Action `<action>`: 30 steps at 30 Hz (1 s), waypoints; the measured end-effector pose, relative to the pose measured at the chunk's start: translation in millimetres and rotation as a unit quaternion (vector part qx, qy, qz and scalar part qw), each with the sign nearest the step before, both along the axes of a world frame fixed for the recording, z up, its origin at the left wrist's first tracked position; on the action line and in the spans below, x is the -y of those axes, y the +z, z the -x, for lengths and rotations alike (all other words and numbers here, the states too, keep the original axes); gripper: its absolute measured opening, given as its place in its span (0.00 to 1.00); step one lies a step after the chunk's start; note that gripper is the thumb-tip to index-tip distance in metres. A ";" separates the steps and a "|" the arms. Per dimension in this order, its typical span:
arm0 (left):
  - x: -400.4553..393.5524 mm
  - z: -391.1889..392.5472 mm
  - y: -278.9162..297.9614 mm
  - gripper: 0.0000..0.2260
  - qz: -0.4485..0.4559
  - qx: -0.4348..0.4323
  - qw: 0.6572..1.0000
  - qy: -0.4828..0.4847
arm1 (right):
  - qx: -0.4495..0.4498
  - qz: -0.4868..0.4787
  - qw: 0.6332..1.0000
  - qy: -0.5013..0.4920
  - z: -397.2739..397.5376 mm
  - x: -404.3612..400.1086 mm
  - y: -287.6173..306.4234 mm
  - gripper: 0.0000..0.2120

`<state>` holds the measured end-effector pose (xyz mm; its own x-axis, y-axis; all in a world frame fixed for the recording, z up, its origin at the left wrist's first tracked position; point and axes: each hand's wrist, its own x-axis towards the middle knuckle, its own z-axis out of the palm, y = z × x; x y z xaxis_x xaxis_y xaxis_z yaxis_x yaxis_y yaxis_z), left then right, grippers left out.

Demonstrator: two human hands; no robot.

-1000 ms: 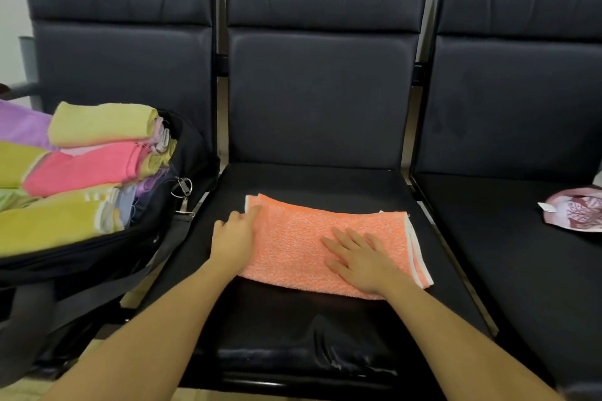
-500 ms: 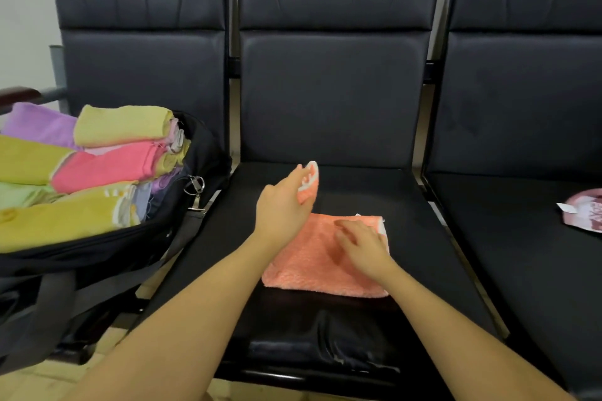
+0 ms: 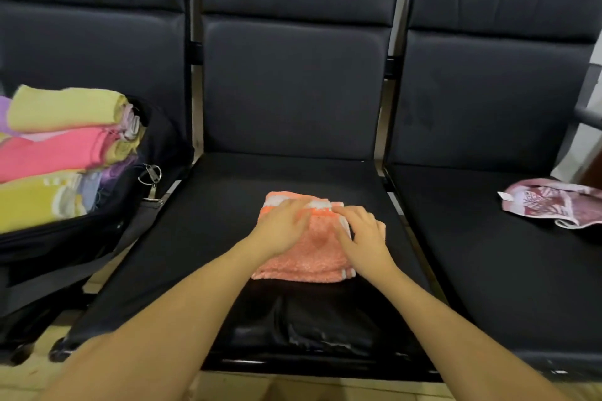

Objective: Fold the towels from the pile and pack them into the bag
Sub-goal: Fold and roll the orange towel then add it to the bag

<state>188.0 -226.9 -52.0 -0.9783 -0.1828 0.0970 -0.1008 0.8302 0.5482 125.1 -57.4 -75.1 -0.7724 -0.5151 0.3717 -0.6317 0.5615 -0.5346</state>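
Since the earlier frame, both hands had pressed the orange towel [image 3: 306, 254] into a small square on the middle seat [image 3: 211, 221], fingers flat; the bag [image 3: 130, 205] was nearly full, one patterned cloth [image 3: 553, 205] left.

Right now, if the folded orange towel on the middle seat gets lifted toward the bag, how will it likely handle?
The orange towel looks soft and fluffy, so it would probably sag unless supported underneath. Its layers lie loose under the left hand and right hand, so a one-edge lift may unfold it. It seems light.
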 end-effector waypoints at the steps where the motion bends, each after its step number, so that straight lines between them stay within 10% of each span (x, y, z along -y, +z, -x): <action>1: 4.6 -6.6 -7.4 0.20 0.085 0.052 0.995 -0.016 | -0.010 -0.017 0.999 0.037 -0.4 2.3 -1.4 0.23; 4: 11.8 -20.8 -27.6 0.24 0.210 0.190 0.959 -0.020 | -0.007 -0.074 0.990 0.119 0.5 6.9 -7.9 0.28; 12: 31.5 -17.9 -44.0 0.26 0.202 0.213 0.956 -0.023 | 0.011 -0.391 0.913 0.118 5.7 9.8 -20.7 0.29; 25: 53.5 -21.4 -30.2 0.22 0.246 0.063 0.962 -0.098 | -0.056 -0.241 0.950 0.193 10.2 24.7 -8.0 0.42; 30: 61.9 -34.9 -23.2 0.35 0.294 0.045 0.949 -0.104 | -0.122 -0.273 0.936 0.184 12.1 25.7 -20.6 0.28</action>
<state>222.9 -288.9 -75.3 -0.9965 0.0748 0.0369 0.0741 0.9970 -0.0201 113.0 -83.1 -95.7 -0.4313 -0.8945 0.1174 -0.9022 0.4290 -0.0456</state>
